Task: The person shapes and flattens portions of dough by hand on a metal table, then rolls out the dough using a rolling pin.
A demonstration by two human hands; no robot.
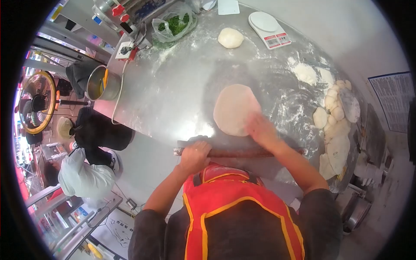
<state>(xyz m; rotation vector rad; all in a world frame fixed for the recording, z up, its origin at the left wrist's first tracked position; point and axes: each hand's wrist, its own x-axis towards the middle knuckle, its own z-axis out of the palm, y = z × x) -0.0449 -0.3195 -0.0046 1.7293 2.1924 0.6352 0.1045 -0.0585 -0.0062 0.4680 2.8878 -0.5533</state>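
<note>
A flat round sheet of dough lies on the floured metal table. My right hand touches its lower right edge; the fingers are smeared, so their grip is unclear. Below the dough, a dark rolling pin lies crosswise near the table's front edge. My left hand is wrapped round the left part of the pin. A rounded lump of dough sits farther back on the table.
A white scale stands at the back right. Flour and several dough pieces are at the right. A bag of greens, a metal pot and a cable are at the left. A person is beyond.
</note>
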